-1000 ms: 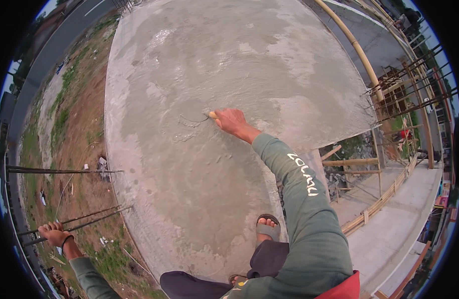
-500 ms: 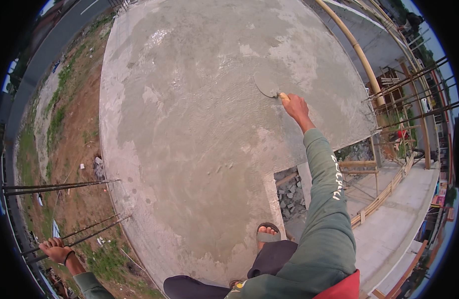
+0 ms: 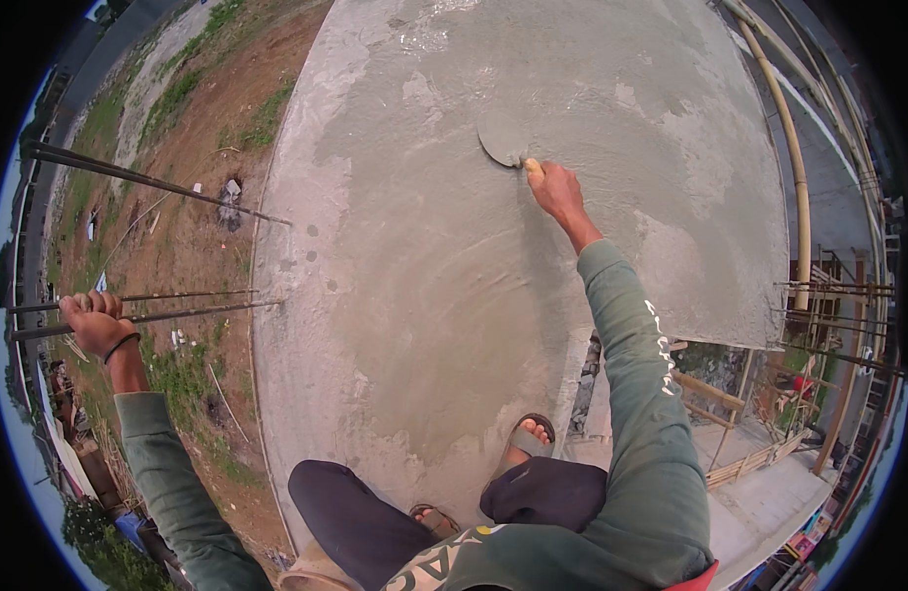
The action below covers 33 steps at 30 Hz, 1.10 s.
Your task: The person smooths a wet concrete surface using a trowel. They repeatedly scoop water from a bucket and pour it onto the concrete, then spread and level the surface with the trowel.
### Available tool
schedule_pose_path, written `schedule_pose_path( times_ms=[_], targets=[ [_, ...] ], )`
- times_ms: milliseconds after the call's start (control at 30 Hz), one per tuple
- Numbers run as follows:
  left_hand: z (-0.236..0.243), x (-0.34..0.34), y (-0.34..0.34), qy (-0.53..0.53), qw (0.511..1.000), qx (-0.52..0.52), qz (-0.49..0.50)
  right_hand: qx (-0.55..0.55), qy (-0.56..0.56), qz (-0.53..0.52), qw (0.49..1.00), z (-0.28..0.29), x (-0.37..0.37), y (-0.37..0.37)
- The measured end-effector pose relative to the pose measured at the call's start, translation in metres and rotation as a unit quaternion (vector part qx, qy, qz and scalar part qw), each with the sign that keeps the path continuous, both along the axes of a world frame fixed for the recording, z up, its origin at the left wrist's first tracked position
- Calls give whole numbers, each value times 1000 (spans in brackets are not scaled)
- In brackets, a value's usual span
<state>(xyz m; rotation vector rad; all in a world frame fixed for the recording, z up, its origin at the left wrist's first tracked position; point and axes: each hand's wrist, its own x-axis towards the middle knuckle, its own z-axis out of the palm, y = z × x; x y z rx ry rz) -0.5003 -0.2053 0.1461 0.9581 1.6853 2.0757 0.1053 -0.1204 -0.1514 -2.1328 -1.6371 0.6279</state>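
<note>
My right hand (image 3: 559,190) is closed round the yellowish handle of a trowel (image 3: 501,145). The trowel's broad rounded blade lies on the wet grey cement (image 3: 444,266) that coats a concrete slab. Faint curved strokes mark the cement between the blade and my feet. At the far left, my left hand (image 3: 97,320), with a dark band on the wrist, grips steel reinforcing bars (image 3: 198,311) that stick out from the slab's left edge. Part of that grip is hidden behind the fingers.
More steel bars (image 3: 158,181) jut out farther along the left edge, above ground with soil and grass. My sandalled foot (image 3: 528,438) stands beside an opening showing rubble (image 3: 587,384) at the right. Beyond the right edge are bamboo poles (image 3: 794,167) and a lower concrete surface (image 3: 759,502).
My view has shifted toward the left, bringing more of my left arm and both feet in. The trowel has moved a little left and nearer the top of the view. Both grips stay closed.
</note>
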Motion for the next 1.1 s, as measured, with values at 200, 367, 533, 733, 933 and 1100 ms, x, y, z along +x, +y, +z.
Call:
schedule_pose_path(
  times_ms=[200, 367, 533, 733, 933, 1100],
  targets=[
    [2, 11, -5, -26, 999, 17, -8, -10, -58, 234, 971, 4, -107, -65],
    [-1, 15, -3, -35, 998, 42, -17, 84, -181, -1, 980, 0, -53, -73],
    [-5, 12, -2, -56, 995, 80, -10, 55, -131, 48, 989, -15, -80, -94],
    [-9, 6, -2, -80, 991, 103, -42, 67, -111, 207, 970, -10, -148, -115],
    [-14, -3, 9, -59, 991, 113, -31, 71, -117, 87, 987, -3, -173, -96],
    [-19, -17, 14, -64, 990, 116, -46, 29, -80, 234, 969, -10, -211, -125]
  ],
)
